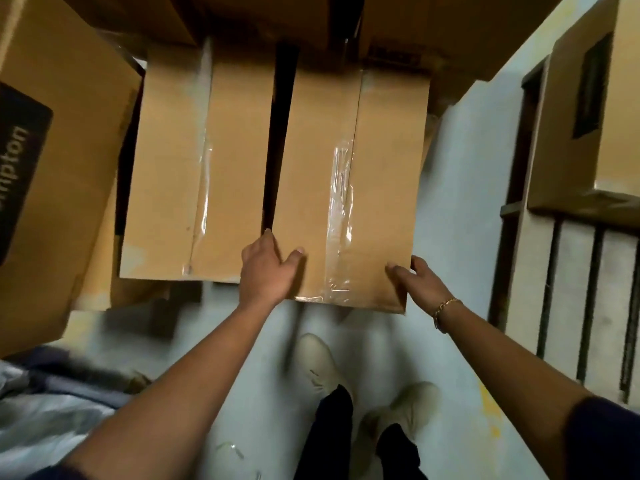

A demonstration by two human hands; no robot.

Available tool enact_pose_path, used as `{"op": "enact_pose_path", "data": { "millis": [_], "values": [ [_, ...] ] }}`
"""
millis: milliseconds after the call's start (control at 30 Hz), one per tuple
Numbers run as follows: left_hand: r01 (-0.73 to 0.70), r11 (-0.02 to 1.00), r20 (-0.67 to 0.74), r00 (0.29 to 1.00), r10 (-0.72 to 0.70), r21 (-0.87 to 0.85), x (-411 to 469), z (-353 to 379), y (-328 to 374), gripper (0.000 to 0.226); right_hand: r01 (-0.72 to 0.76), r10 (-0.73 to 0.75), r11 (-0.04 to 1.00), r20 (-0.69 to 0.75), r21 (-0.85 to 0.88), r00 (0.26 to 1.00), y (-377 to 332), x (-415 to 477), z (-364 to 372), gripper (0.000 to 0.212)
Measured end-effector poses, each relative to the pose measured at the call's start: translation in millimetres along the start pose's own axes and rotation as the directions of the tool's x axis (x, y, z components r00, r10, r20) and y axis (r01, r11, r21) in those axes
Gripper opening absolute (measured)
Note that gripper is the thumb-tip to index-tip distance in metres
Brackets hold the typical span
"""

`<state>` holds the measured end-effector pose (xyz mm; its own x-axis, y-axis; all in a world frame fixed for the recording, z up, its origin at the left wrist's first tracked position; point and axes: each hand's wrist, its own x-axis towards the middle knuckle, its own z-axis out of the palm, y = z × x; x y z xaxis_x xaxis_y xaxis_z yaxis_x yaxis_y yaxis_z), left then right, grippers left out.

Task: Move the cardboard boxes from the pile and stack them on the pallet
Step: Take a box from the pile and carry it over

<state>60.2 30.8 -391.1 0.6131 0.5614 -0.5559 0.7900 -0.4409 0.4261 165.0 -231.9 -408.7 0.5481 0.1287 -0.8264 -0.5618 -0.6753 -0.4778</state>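
Note:
Two taped brown cardboard boxes lie side by side in the pile ahead of me. My left hand (266, 268) grips the near left edge of the right box (353, 188), thumb on top and fingers in the dark gap between the boxes. Across from it, my right hand (420, 284) holds that box's near right corner, thumb on top; a gold bracelet circles the wrist. The left box (194, 168) rests untouched beside it. The right box's near end juts out over the floor. No pallet is in view.
A large box with a black printed label (52, 174) leans at the left. More boxes (263, 15) are stacked above and behind. At the right, a box (588, 126) stands against a barred metal grille (571, 289). My feet (363, 386) stand on the pale floor; plastic sheeting (52, 410) lies lower left.

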Motion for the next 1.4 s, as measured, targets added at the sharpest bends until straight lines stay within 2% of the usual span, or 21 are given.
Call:
{"op": "enact_pose_path", "data": {
  "millis": [100,167,400,667,800,1033,1300,1400],
  "values": [
    [-0.018,0.966,-0.045,0.999,0.030,0.259,10.5,10.2,-0.2,0.078,-0.012,0.013,0.998,-0.004,0.061,1.000,6.1,14.9,8.4,0.050],
    [0.024,0.951,-0.056,0.998,-0.007,0.307,17.2,14.7,2.3,0.080,-0.010,0.011,0.996,-0.011,0.089,1.000,7.3,22.2,11.6,0.051],
    [0.050,0.961,-0.155,0.988,-0.007,0.271,17.0,34.1,-4.8,0.062,0.016,-0.013,0.982,-0.016,0.187,1.000,13.0,29.1,21.0,0.058],
    [0.057,0.974,-0.124,0.992,-0.030,0.217,1.8,35.4,-10.5,0.050,0.021,-0.017,0.981,-0.024,0.194,1.000,30.0,22.0,24.5,0.061],
    [0.053,0.977,-0.131,0.991,-0.026,0.205,-7.9,40.7,-14.4,0.052,0.030,-0.030,0.985,-0.006,0.169,1.000,36.8,17.3,21.1,0.060],
    [0.034,0.999,-0.097,0.995,-0.032,0.023,-24.2,51.7,-26.4,0.064,0.030,-0.029,0.989,-0.008,0.147,1.000,49.6,9.6,14.8,0.060],
    [0.115,0.966,-0.040,0.991,-0.128,-0.232,-43.0,66.3,-43.2,0.060,0.026,-0.025,0.993,-0.008,0.114,1.000,70.9,-0.5,15.0,0.057],
    [0.158,0.937,-0.021,0.985,-0.173,-0.312,-43.0,66.9,-44.4,0.063,0.018,-0.019,0.993,0.006,0.119,1.000,73.2,-3.9,15.8,0.063]
  ]
}}
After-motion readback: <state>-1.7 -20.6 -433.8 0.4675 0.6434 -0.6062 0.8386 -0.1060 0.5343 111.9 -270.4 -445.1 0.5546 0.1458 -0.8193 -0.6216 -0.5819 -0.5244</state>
